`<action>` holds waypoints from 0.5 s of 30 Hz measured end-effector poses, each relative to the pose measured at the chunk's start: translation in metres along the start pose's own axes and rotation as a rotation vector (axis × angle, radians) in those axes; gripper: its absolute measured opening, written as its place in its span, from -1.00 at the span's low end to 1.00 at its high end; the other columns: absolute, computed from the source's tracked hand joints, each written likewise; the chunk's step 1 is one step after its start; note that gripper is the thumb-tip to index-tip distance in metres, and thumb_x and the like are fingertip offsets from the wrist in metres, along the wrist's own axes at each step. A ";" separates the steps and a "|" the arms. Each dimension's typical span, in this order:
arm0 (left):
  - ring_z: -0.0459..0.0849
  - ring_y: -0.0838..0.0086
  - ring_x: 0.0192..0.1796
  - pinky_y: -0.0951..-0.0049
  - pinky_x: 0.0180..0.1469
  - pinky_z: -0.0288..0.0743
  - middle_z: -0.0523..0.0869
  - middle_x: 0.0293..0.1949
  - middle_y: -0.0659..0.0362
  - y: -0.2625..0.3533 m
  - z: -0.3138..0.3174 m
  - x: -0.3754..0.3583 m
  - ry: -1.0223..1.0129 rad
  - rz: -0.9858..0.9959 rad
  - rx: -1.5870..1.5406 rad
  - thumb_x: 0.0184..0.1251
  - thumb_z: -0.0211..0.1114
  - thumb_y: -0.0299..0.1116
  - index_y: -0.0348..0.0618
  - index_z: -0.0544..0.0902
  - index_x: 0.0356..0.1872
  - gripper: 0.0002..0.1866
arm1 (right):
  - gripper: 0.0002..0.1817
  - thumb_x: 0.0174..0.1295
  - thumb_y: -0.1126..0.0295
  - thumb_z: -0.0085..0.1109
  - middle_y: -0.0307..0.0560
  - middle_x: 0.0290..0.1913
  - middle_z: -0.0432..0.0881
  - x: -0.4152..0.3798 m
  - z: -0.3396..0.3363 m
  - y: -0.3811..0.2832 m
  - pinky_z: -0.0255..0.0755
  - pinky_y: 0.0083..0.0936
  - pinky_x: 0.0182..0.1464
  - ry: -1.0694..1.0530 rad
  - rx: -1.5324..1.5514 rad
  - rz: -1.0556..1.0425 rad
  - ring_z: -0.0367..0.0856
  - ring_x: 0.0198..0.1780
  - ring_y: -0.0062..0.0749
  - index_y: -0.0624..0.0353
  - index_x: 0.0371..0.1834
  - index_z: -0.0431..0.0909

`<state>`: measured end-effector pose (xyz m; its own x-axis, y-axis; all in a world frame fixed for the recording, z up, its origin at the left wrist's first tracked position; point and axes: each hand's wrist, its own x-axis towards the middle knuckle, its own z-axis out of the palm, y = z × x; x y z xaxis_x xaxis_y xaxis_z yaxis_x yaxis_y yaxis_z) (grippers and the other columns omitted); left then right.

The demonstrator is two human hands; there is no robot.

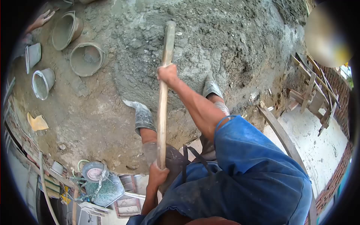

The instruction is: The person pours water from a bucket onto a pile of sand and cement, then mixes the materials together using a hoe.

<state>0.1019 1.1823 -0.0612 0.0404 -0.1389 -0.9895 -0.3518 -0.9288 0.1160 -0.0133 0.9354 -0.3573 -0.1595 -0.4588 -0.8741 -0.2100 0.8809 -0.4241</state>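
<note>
My right hand (167, 74) grips a long wooden handle (162, 112) around its upper part, my arm stretched forward. Lower down, close to my body, my left hand (158, 174) is closed around the same handle near its bottom end. The far end of the handle is coated in grey mud and lies over wet grey mortar (142, 48); no tool head can be made out there. My boots, smeared with mortar, stand at the mortar's near edge, one on each side of the handle.
Buckets (87, 59) stand at the upper left, near another person's hand (45, 18). A yellowish scrap (37, 122) lies on the left. A wheelbarrow (103, 187) is at the lower left. Scrap wood (309, 90) is piled at the right, beside a curved plank (279, 131).
</note>
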 end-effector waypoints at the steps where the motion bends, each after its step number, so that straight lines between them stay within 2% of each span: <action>1: 0.68 0.31 -0.27 0.31 -0.15 0.55 0.68 -0.38 -0.04 -0.015 -0.001 -0.018 0.018 -0.041 -0.001 -0.08 0.21 -0.47 -0.37 0.60 -0.11 -0.60 | -0.73 0.01 0.43 0.19 0.17 -0.56 0.67 -0.030 -0.009 0.005 0.60 -0.31 -0.45 -0.005 0.055 0.064 0.74 -0.51 -0.23 0.52 -0.38 0.59; 3: 0.73 0.26 -0.24 0.32 -0.12 0.56 0.72 -0.34 -0.03 -0.020 -0.008 -0.047 -0.037 -0.132 0.142 -0.07 0.27 -0.48 -0.29 0.63 -0.08 -0.60 | -0.81 0.02 0.51 0.20 -0.02 -0.57 0.62 -0.075 -0.032 0.024 0.49 -0.40 -0.59 -0.063 0.328 0.114 0.62 -0.63 -0.37 0.47 -0.37 0.53; 4: 0.73 0.26 -0.24 0.32 -0.12 0.56 0.72 -0.34 -0.03 -0.035 -0.014 -0.052 -0.041 -0.134 0.160 -0.07 0.27 -0.48 -0.29 0.63 -0.08 -0.60 | -0.87 0.04 0.53 0.22 -0.03 -0.56 0.60 -0.095 -0.051 0.020 0.48 -0.41 -0.61 -0.064 0.428 0.207 0.61 -0.63 -0.38 0.40 -0.41 0.51; 6: 0.76 0.15 -0.19 0.30 -0.08 0.58 0.76 -0.27 -0.02 -0.065 -0.019 -0.053 -0.015 0.007 0.276 -0.08 0.35 -0.47 -0.19 0.65 -0.10 -0.61 | -0.89 0.06 0.57 0.21 -0.04 -0.57 0.58 -0.118 -0.094 0.012 0.49 -0.40 -0.62 -0.040 0.606 0.310 0.59 -0.65 -0.36 0.36 -0.41 0.48; 7: 0.75 0.08 -0.14 0.25 -0.06 0.59 0.77 -0.24 -0.01 -0.036 -0.021 -0.043 0.001 0.033 0.285 -0.09 0.41 -0.47 -0.11 0.66 -0.14 -0.64 | -0.89 0.06 0.57 0.21 -0.04 -0.58 0.57 -0.115 -0.115 0.015 0.50 -0.39 -0.61 0.009 0.650 0.264 0.57 -0.65 -0.35 0.35 -0.41 0.47; 8: 0.73 0.02 -0.13 0.22 -0.07 0.59 0.75 -0.25 -0.05 -0.049 -0.021 -0.017 -0.008 -0.006 0.307 -0.05 0.37 -0.45 -0.11 0.65 -0.19 -0.69 | -0.88 0.06 0.58 0.21 -0.05 -0.59 0.56 -0.106 -0.140 0.015 0.51 -0.38 -0.61 0.054 0.691 0.205 0.56 -0.66 -0.35 0.34 -0.40 0.46; 9: 0.72 -0.01 -0.12 0.19 -0.08 0.58 0.74 -0.26 -0.08 -0.024 -0.015 0.013 -0.028 0.097 0.406 -0.03 0.35 -0.44 -0.10 0.65 -0.18 -0.70 | -0.88 0.09 0.61 0.18 -0.02 -0.56 0.54 -0.087 -0.174 0.009 0.56 -0.33 -0.54 0.107 0.681 0.199 0.55 -0.63 -0.31 0.36 -0.37 0.42; 10: 0.71 -0.04 -0.12 0.16 -0.09 0.58 0.73 -0.26 -0.10 0.012 -0.010 0.054 -0.051 0.191 0.507 -0.01 0.33 -0.42 -0.10 0.65 -0.18 -0.71 | -0.85 0.08 0.64 0.14 -0.05 -0.54 0.51 -0.061 -0.207 0.007 0.57 -0.37 -0.54 0.216 0.732 0.137 0.53 -0.61 -0.34 0.37 -0.30 0.39; 12: 0.69 -0.07 -0.15 0.13 -0.15 0.55 0.71 -0.29 -0.14 0.102 0.030 0.127 -0.101 0.400 0.543 -0.03 0.29 -0.44 -0.13 0.64 -0.13 -0.66 | -0.86 0.20 0.62 0.09 -0.09 -0.48 0.47 -0.001 -0.285 -0.009 0.58 -0.48 -0.51 0.398 0.698 0.035 0.51 -0.54 -0.42 0.38 -0.21 0.36; 13: 0.67 -0.11 -0.10 0.08 -0.10 0.54 0.70 -0.26 -0.18 0.149 0.054 0.155 -0.114 0.420 0.557 -0.04 0.30 -0.45 -0.18 0.63 -0.09 -0.62 | -0.87 0.14 0.64 0.14 -0.07 -0.52 0.51 0.031 -0.324 -0.014 0.54 -0.39 -0.54 0.517 0.781 -0.084 0.54 -0.58 -0.36 0.38 -0.27 0.42; 14: 0.65 -0.13 -0.07 0.04 -0.05 0.52 0.70 -0.22 -0.22 0.179 0.078 0.184 -0.103 0.579 0.490 -0.03 0.31 -0.44 -0.21 0.61 -0.02 -0.57 | -0.90 0.17 0.64 0.13 -0.06 -0.51 0.50 0.075 -0.368 -0.009 0.55 -0.39 -0.51 0.538 0.762 -0.111 0.52 -0.57 -0.37 0.37 -0.28 0.42; 15: 0.66 -0.11 -0.05 0.04 -0.01 0.52 0.70 -0.18 -0.21 0.219 0.096 0.202 -0.168 0.550 0.500 -0.01 0.29 -0.44 -0.23 0.58 0.04 -0.53 | -0.91 0.22 0.59 0.13 -0.07 -0.52 0.49 0.112 -0.407 -0.008 0.54 -0.38 -0.50 0.547 0.714 -0.081 0.50 -0.58 -0.38 0.35 -0.29 0.42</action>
<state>-0.0566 0.9838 -0.2441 -0.3919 -0.4459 -0.8047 -0.6634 -0.4691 0.5830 -0.4225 0.8298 -0.3550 -0.6451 -0.3525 -0.6779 0.3796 0.6222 -0.6847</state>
